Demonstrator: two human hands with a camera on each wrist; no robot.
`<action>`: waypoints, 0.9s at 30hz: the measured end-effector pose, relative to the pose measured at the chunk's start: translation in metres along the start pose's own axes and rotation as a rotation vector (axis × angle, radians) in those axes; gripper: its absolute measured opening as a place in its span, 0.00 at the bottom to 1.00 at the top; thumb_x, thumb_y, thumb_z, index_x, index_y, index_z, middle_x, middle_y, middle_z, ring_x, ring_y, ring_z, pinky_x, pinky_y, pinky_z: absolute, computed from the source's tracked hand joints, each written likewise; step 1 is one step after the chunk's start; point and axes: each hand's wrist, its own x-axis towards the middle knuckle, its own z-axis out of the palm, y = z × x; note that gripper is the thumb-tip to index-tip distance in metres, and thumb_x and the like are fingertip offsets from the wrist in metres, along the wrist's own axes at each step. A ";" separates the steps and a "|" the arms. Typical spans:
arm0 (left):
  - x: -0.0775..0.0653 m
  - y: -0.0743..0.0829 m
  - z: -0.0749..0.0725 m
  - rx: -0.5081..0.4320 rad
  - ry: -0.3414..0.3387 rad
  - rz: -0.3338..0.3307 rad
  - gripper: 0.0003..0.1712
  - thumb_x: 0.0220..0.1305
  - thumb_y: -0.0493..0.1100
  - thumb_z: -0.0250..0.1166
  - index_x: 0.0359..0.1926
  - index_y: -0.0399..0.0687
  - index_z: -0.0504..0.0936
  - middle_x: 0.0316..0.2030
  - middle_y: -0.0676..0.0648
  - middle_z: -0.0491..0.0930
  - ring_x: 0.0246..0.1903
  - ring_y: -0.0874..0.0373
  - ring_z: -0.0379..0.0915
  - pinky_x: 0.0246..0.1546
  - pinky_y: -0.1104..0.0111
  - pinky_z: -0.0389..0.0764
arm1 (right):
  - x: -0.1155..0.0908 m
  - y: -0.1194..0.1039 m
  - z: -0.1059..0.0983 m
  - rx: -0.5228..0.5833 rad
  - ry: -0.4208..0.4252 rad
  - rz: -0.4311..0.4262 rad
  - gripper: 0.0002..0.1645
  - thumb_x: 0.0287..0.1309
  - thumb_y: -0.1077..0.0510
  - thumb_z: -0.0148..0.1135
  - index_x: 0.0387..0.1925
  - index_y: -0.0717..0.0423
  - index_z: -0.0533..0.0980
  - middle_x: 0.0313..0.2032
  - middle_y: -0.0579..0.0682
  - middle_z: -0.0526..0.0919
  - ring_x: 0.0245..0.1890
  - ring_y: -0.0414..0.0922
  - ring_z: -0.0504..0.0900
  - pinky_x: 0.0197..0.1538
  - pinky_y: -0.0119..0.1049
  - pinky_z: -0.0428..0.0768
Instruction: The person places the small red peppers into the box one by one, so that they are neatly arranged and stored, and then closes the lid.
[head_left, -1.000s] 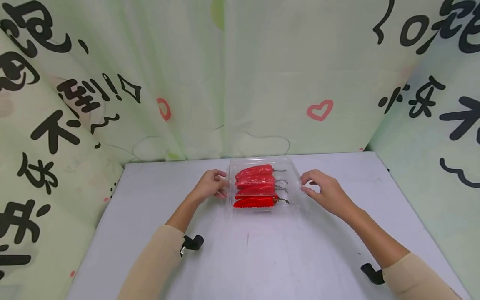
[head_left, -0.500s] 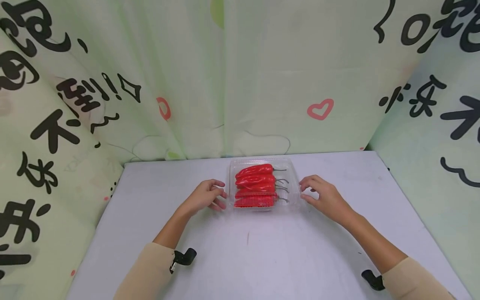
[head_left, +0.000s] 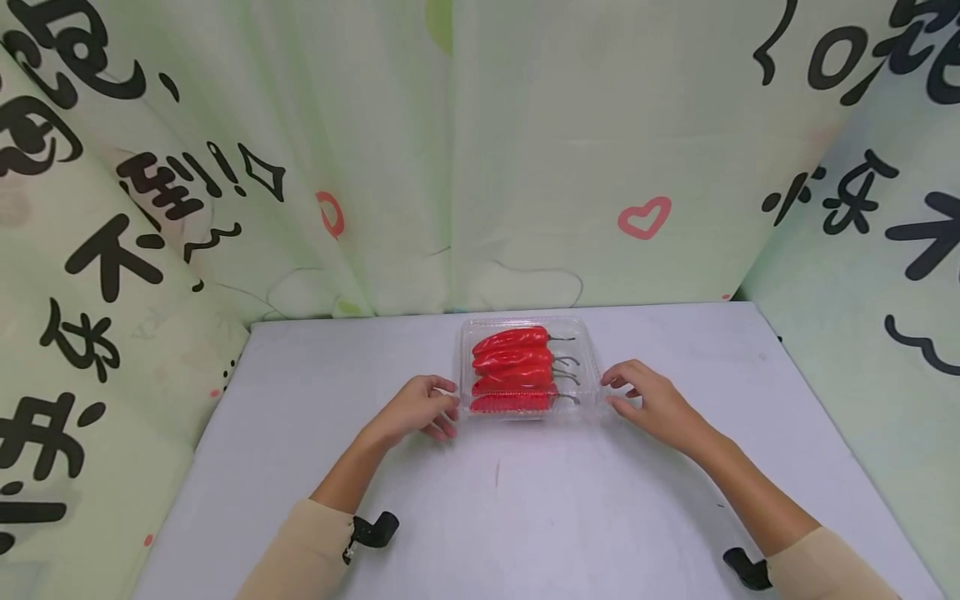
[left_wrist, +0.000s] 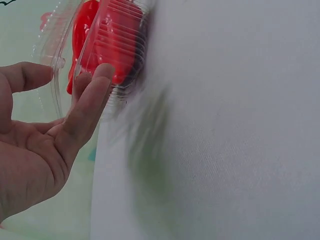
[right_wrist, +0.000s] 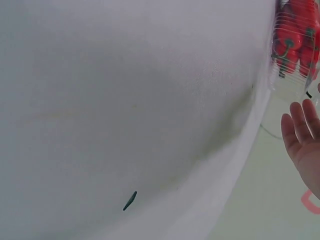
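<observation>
A clear plastic clamshell box (head_left: 588,350) sits toward the back of the table, with several red peppers (head_left: 513,358) lying side by side inside. Their stems point right in the head view. My left hand (head_left: 416,410) is at the box's near left side, fingers loosely bent. In the left wrist view, that hand's thumb and fingertips (left_wrist: 104,71) overlap the rims of the box (left_wrist: 131,47). On the other side, my right hand (head_left: 652,402) hovers just off the right edge with relaxed fingers. The right wrist view shows the hand (right_wrist: 307,145) with fingers extended below the box's ribbed wall.
A white-covered table (head_left: 555,517) lies under everything. Light green printed curtains (head_left: 540,167) hang behind it and along both sides. Small black devices (head_left: 375,529) are worn at both cuffs. A small dark mark (right_wrist: 130,200) shows on the cloth in the right wrist view.
My left hand has shifted toward the near left corner of the box. The right hand has come slightly nearer to me. Glare on the lid has moved to the nearest pepper.
</observation>
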 end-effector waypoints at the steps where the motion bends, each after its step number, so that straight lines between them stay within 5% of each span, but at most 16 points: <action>1: 0.000 0.000 0.001 0.000 -0.002 0.003 0.20 0.69 0.41 0.59 0.57 0.33 0.74 0.36 0.37 0.84 0.27 0.50 0.86 0.30 0.61 0.90 | -0.001 -0.001 0.000 0.007 -0.013 0.011 0.16 0.61 0.68 0.64 0.50 0.54 0.76 0.48 0.51 0.81 0.47 0.48 0.83 0.47 0.45 0.87; 9: -0.002 -0.005 0.005 0.014 -0.013 0.011 0.12 0.69 0.39 0.61 0.46 0.32 0.78 0.28 0.41 0.82 0.25 0.53 0.85 0.29 0.61 0.90 | -0.005 -0.005 -0.002 0.061 -0.105 0.108 0.16 0.68 0.60 0.60 0.55 0.57 0.74 0.52 0.52 0.80 0.48 0.47 0.83 0.48 0.36 0.86; 19: -0.006 -0.008 0.005 0.036 -0.036 0.013 0.15 0.69 0.40 0.63 0.39 0.27 0.80 0.22 0.44 0.80 0.21 0.53 0.84 0.29 0.62 0.89 | -0.008 -0.004 -0.003 0.143 -0.162 0.201 0.23 0.69 0.56 0.61 0.59 0.58 0.66 0.50 0.53 0.81 0.47 0.47 0.84 0.49 0.40 0.86; 27: -0.005 -0.011 0.005 0.032 -0.042 0.023 0.15 0.69 0.41 0.63 0.36 0.27 0.80 0.21 0.45 0.80 0.22 0.54 0.84 0.28 0.63 0.89 | -0.007 -0.001 -0.005 0.152 -0.240 0.247 0.16 0.71 0.48 0.59 0.48 0.56 0.78 0.37 0.47 0.86 0.40 0.41 0.83 0.41 0.30 0.81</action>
